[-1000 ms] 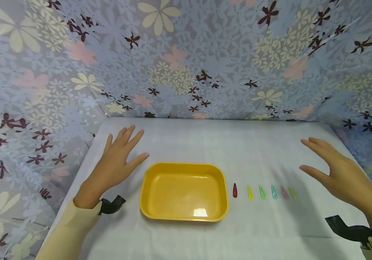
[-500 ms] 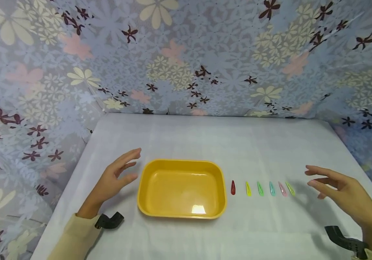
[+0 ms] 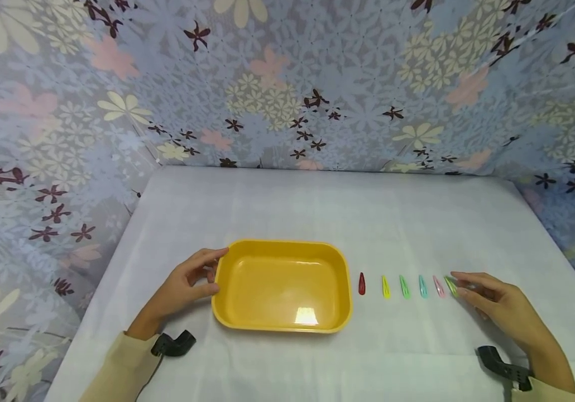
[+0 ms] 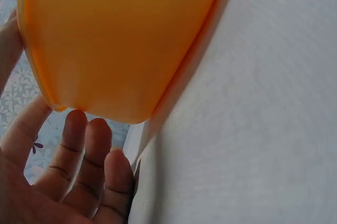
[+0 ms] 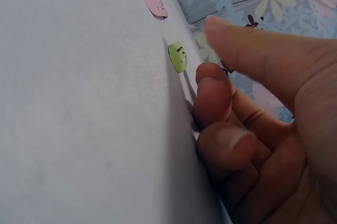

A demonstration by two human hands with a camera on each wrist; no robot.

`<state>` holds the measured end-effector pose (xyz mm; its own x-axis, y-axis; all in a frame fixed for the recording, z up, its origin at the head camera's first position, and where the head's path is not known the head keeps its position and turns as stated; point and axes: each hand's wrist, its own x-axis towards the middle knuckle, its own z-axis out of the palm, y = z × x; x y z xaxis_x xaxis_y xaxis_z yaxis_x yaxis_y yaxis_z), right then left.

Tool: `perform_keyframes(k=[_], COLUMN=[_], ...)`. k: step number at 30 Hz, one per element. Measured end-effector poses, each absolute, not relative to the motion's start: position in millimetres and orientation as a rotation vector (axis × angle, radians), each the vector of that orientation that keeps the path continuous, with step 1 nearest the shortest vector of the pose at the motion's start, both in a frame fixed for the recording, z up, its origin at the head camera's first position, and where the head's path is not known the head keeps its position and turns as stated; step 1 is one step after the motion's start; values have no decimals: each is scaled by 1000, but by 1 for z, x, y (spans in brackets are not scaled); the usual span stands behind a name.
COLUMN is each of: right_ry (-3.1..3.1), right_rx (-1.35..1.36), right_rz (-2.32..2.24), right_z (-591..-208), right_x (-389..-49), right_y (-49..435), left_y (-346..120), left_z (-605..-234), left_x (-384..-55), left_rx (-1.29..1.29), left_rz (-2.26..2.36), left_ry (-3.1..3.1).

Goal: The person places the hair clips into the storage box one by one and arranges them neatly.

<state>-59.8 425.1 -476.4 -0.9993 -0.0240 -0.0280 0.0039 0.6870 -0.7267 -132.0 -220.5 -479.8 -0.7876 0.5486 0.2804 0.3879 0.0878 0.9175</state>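
Observation:
A yellow rectangular tray [image 3: 282, 328] sits on the white cloth. My left hand [image 3: 187, 285] is at its left end, thumb and index fingertips right at the rim; in the left wrist view the other fingers [image 4: 118, 174] curve loosely below the tray's orange-looking wall [image 4: 121, 39]. Right of the tray lies a row of snap hair clips: red [image 3: 362, 283], yellow [image 3: 386, 287], green [image 3: 405, 287], turquoise [image 3: 422, 286], pink [image 3: 438, 286] and yellow-green [image 3: 450, 285]. My right hand [image 3: 498, 304] reaches over the yellow-green clip, thumb and index finger apart; the right wrist view shows that clip [image 5: 178, 57] on the cloth just beyond the fingertips.
White cloth [image 3: 287, 206] covers the table. A floral-patterned fabric [image 3: 287, 100] rises behind it and along the left and right sides. Black wrist camera mounts [image 3: 173, 343] extend from both cuffs.
My left hand has come down and inward to the tray's rim. My right hand has lowered and moved left to the yellow-green hair clip. The tray and clips stay in place.

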Motion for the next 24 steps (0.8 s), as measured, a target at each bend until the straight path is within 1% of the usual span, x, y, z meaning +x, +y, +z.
perform_keyframes(k=[4,8,13,19,24], right_ry=[2901,2931,3021,3146,3121], right_rx=[-114,-135,-114,-173,-94], right_rz=[-1141,-1097,-981,-878,-839], right_z=[-474,-473,-471,-472,-471], right_x=[-70,-76,-72,-70,-67], right_y=[423,416,409,404,404], left_y=[-224,-226,-224,-220,-217], left_z=[-476,-473,-476,-478,-478], left_x=[-132,-129,-129,-129,-130], left_rx=[901,877,890,868,835], left_rz=[1790,1797,1795,1790,1776], left_ry=[2224,2248,2253,2244,2243])
